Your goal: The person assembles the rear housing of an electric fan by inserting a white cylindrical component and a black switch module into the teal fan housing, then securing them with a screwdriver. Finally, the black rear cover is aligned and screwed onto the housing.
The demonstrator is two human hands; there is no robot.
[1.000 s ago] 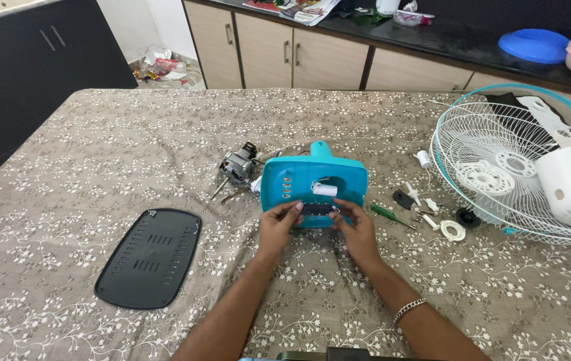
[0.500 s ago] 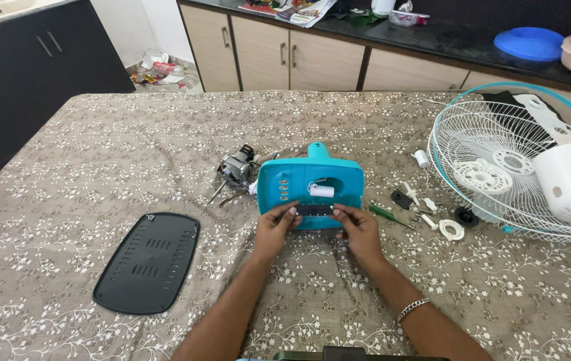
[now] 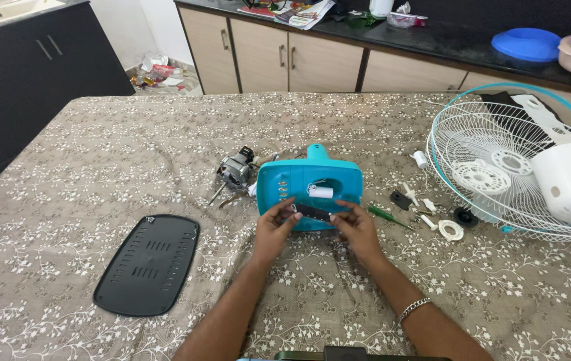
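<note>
A small black strip [image 3: 313,212] sits tilted at the near edge of the teal fan base [image 3: 310,184] on the counter [image 3: 98,167]. A motor [image 3: 234,168] lies just left, a green screwdriver [image 3: 387,215] and small white parts [image 3: 452,230] right, the wire fan guard [image 3: 499,167] beyond. My left hand [image 3: 273,228] and right hand [image 3: 359,230] pinch its ends, fingers closed on it, forearms angled inward.

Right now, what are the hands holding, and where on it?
Both hold a small black strip over the teal fan base: left hand pinches its left end, right hand its right end.
</note>
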